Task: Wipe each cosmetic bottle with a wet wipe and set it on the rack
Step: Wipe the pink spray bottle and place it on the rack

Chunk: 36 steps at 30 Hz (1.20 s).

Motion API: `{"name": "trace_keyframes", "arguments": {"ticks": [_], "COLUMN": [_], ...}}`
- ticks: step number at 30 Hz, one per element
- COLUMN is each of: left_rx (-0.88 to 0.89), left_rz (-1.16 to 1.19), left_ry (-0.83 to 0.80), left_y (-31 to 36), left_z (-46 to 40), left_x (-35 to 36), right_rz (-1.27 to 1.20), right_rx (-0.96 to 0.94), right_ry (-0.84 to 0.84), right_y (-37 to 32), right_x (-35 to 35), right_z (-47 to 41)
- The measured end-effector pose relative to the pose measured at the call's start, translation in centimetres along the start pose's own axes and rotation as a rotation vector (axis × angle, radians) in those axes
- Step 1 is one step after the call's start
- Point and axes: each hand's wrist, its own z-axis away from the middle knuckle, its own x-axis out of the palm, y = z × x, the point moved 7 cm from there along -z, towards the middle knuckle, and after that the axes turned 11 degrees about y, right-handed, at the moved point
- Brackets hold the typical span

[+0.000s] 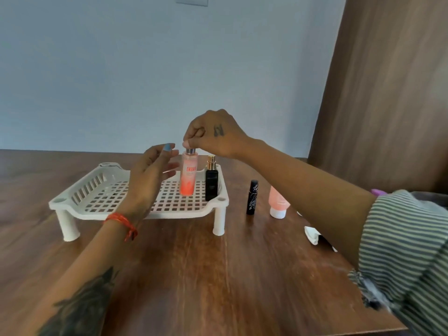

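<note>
Hiding behind the right forearm, the white wet wipe (pixel 311 235) lies crumpled on the table (pixel 194 275) at the right, only its left end showing, and a purple thing (pixel 377 191) by the striped sleeve (pixel 407 251) is too cut off to make out. The left hand (pixel 150 173) partly covers the white rack (pixel 101 192); its fingers are spread loosely and hold nothing, just left of the orange bottle (pixel 188 177). The right hand (pixel 213 134) pinches that bottle's silver top from above. It stands upright on the rack's grid, just beside the black bottle (pixel 211 181) at the right corner. Off the rack to the right stand a black tube (pixel 252 197) and a pink tube (pixel 278 202), cap down.
</note>
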Motion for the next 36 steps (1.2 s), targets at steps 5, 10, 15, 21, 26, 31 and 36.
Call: {"name": "trace_keyframes", "arguments": {"ticks": [5,10,15,21,26,31,36], "left_rx": [0.022,0.031,0.04,0.051,0.073,0.209,0.423], "left_rz": [-0.049,-0.049,-0.074,-0.078,-0.094,-0.18,-0.257], "left_ry": [-0.01,-0.012,-0.011,-0.012,-0.014,0.033,0.089], "left_y": [-0.2,-0.3,-0.4,-0.4,-0.1,1.6,6.8], "left_z": [0.2,0.0,0.0,-0.1,-0.1,0.5,2.1], "left_x": [0.2,0.1,0.1,0.0,0.2,-0.2,1.2], "right_rz": [0.027,0.057,0.068,0.084,0.096,0.054,-0.018], "right_rx": [-0.01,-0.01,-0.019,-0.033,-0.02,0.022,0.063], "right_ry": [-0.029,-0.023,-0.009,-0.018,-0.018,0.001,0.139], "right_y": [0.1,0.3,0.1,-0.2,0.0,0.2,0.7], "right_x": [1.1,1.1,1.1,1.2,1.2,0.2,-3.5], "right_z": [0.3,0.3,0.5,0.7,0.6,1.0,2.0]}}
